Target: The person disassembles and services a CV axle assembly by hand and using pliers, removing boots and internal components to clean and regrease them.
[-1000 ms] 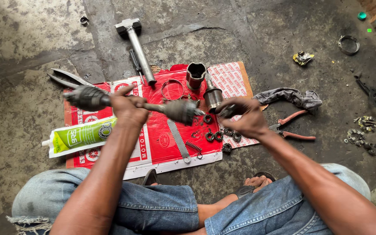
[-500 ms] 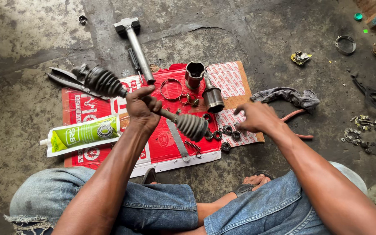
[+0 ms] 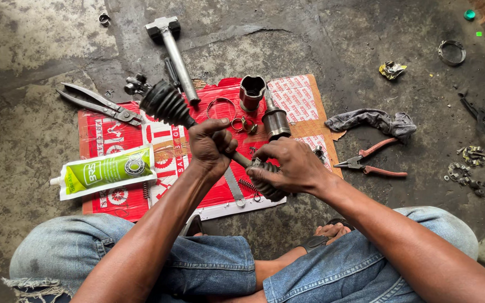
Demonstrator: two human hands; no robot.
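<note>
Now left hand [image 3: 211, 147] fingers clench the axle shaft [image 3: 241, 159]; right hand [image 3: 293, 167] fingers wrap its rubber boot [image 3: 268, 188].

One view only, worn on my head. Facing: steeply down past my forearms to my lap and the concrete floor [image 3: 23, 50]. Range: near; my left hand [image 3: 211, 147] and right hand [image 3: 290, 165] sit mid-frame, my jeans [image 3: 209, 269] fill the bottom edge. No second view to overlap.
</note>
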